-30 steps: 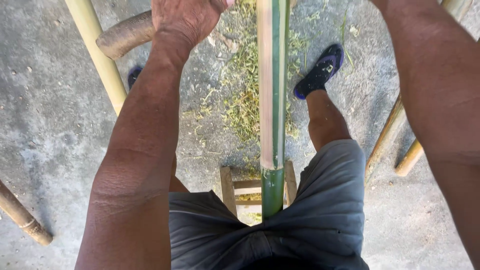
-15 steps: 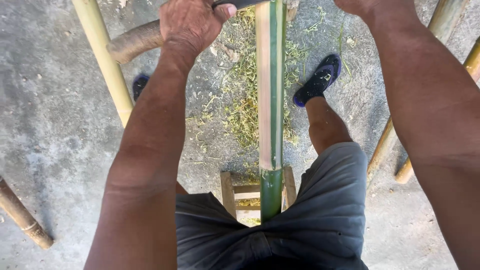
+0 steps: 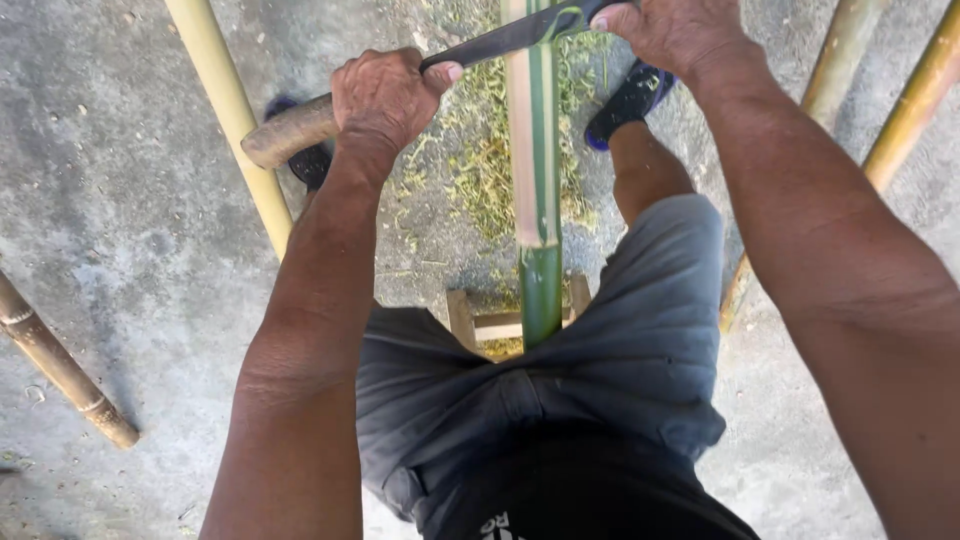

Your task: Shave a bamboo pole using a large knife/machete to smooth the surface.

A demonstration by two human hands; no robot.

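Observation:
A green bamboo pole (image 3: 540, 250) runs away from me between my knees, its upper part scraped pale. Across it lies a dark knife blade (image 3: 500, 40). My left hand (image 3: 385, 95) grips the knife's thick wooden handle (image 3: 285, 130), thumb stretched along the blade. My right hand (image 3: 675, 30) holds the blade's far end at the top edge. The blade's middle rests on the pole.
A pale yellow bamboo pole (image 3: 230, 110) lies on the concrete at left, a brown one (image 3: 60, 365) at lower left, and others (image 3: 900, 100) at right. Green shavings (image 3: 480, 160) cover the floor ahead. A small wooden stool (image 3: 490, 325) sits under me. My feet wear dark sandals (image 3: 630, 100).
Both hands and the knife have come closer to me along the pole, the blade now in full view across it.

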